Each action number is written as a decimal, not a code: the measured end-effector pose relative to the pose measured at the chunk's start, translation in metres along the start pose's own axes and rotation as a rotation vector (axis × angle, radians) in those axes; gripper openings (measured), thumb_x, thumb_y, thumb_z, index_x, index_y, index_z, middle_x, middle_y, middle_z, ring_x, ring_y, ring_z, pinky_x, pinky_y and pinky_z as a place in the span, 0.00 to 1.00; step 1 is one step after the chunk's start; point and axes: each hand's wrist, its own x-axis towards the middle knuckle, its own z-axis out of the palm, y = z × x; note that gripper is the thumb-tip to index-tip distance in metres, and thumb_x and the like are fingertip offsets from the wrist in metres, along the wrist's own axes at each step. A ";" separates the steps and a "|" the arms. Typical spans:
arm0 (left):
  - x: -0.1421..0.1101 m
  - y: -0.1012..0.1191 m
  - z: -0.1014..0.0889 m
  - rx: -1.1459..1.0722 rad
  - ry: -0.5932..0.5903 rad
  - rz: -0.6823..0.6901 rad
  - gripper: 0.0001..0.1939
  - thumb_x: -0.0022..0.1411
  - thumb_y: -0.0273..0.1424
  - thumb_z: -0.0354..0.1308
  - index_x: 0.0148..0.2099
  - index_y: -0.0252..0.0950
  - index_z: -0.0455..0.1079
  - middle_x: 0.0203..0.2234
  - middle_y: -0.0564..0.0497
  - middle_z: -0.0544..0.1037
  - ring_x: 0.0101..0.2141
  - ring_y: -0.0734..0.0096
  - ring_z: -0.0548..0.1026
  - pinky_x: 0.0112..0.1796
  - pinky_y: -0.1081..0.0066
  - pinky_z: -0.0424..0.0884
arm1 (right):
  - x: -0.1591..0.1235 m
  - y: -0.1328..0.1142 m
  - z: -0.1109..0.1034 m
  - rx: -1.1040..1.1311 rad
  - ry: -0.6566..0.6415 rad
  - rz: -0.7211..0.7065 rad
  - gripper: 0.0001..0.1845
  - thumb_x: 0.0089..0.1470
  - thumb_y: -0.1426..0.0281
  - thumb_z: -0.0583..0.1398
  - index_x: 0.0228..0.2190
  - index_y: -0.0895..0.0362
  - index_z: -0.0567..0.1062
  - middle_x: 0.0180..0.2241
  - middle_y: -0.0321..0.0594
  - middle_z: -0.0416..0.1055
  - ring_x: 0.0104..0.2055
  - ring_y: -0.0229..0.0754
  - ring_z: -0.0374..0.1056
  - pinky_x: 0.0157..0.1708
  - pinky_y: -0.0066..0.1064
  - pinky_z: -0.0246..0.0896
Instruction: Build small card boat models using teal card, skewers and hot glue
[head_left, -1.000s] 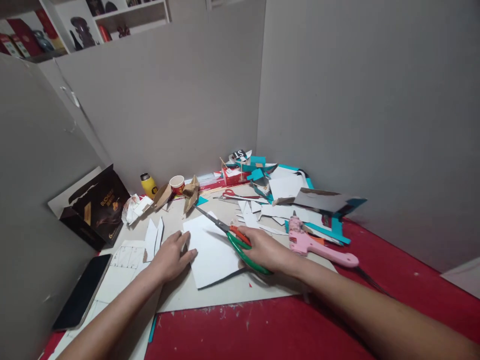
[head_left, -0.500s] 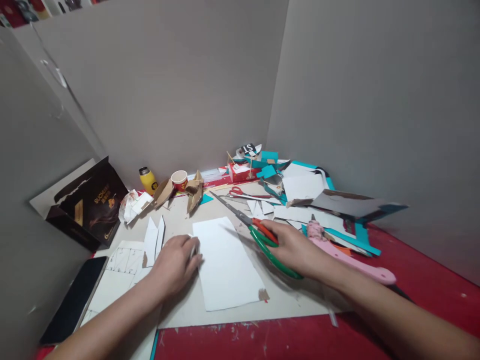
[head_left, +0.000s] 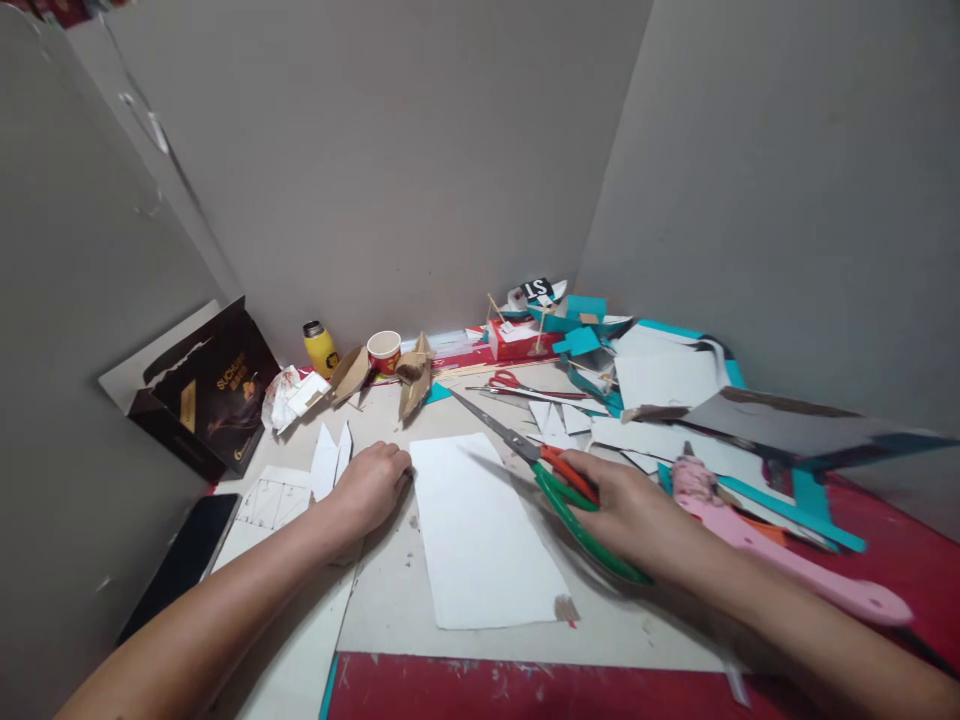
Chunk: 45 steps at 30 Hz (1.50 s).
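Observation:
A pair of scissors (head_left: 551,470) with green and orange handles is in my right hand (head_left: 626,510), its fingers closed round the handles. The blades look together and point to the far left, over a blank white sheet of card (head_left: 484,535). This sheet lies flat on a pale board and has a torn brown patch at its near right corner. Resting at the sheet's upper left edge, my left hand (head_left: 367,490) is closed with the fingers curled under; what they hold, if anything, is hidden. Folded white pointed pieces (head_left: 328,460) stand just left of that hand.
To the right lie a pink glue gun (head_left: 795,560), teal and white card scraps (head_left: 675,437) and red-handled scissors (head_left: 510,381). At the back are a paper cup (head_left: 384,352), brown card boats (head_left: 415,380) and a yellow bottle (head_left: 321,350). A black box (head_left: 214,395) and phone (head_left: 180,560) stand left.
The view has swung left, so everything sits further right in the picture. My left hand's fingers have curled in more at the sheet's edge. The right hand still holds the scissors over the sheet.

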 end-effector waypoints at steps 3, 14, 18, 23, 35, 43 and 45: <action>0.001 -0.005 -0.003 0.046 -0.026 -0.019 0.12 0.61 0.22 0.47 0.36 0.35 0.72 0.33 0.44 0.77 0.37 0.62 0.72 0.39 0.67 0.67 | 0.001 0.001 0.000 0.001 0.006 -0.006 0.17 0.50 0.67 0.55 0.42 0.56 0.74 0.39 0.44 0.77 0.39 0.51 0.72 0.37 0.38 0.66; -0.008 -0.046 -0.041 0.097 0.194 -0.268 0.13 0.57 0.22 0.47 0.41 0.34 0.70 0.36 0.42 0.75 0.38 0.57 0.73 0.37 0.64 0.67 | 0.002 0.007 0.004 -0.096 0.030 -0.012 0.12 0.51 0.69 0.55 0.38 0.56 0.73 0.34 0.43 0.76 0.34 0.47 0.71 0.32 0.33 0.62; -0.002 -0.025 -0.042 -0.135 0.237 -0.190 0.10 0.60 0.26 0.48 0.41 0.36 0.69 0.31 0.50 0.76 0.33 0.67 0.74 0.35 0.71 0.68 | 0.002 0.002 0.002 -0.165 0.043 0.024 0.14 0.53 0.66 0.56 0.40 0.56 0.73 0.35 0.44 0.76 0.36 0.48 0.71 0.33 0.33 0.61; 0.007 0.011 -0.033 -0.715 0.154 -0.118 0.06 0.57 0.30 0.54 0.37 0.36 0.70 0.26 0.53 0.74 0.29 0.70 0.72 0.33 0.72 0.67 | 0.005 -0.010 -0.009 -0.236 0.038 0.069 0.12 0.52 0.68 0.57 0.39 0.57 0.74 0.37 0.46 0.75 0.39 0.49 0.70 0.38 0.34 0.61; 0.019 0.035 0.000 -0.893 -0.074 -0.107 0.09 0.57 0.37 0.55 0.35 0.38 0.72 0.28 0.52 0.75 0.30 0.68 0.71 0.31 0.72 0.64 | 0.009 -0.004 -0.015 -0.459 0.036 0.118 0.10 0.53 0.65 0.58 0.32 0.60 0.75 0.35 0.48 0.76 0.37 0.47 0.71 0.35 0.30 0.58; 0.021 0.022 0.010 -0.972 -0.049 -0.173 0.09 0.54 0.38 0.58 0.31 0.38 0.71 0.27 0.52 0.73 0.29 0.67 0.69 0.29 0.72 0.63 | 0.012 -0.003 -0.014 -0.499 0.053 0.195 0.11 0.53 0.67 0.57 0.37 0.61 0.72 0.38 0.50 0.74 0.40 0.48 0.71 0.37 0.32 0.60; 0.022 0.022 0.010 -0.972 -0.014 -0.173 0.09 0.53 0.38 0.58 0.29 0.38 0.70 0.25 0.53 0.72 0.27 0.68 0.67 0.29 0.72 0.63 | 0.012 -0.004 -0.013 -0.479 0.058 0.189 0.13 0.53 0.68 0.58 0.39 0.62 0.71 0.40 0.51 0.73 0.40 0.48 0.70 0.37 0.33 0.61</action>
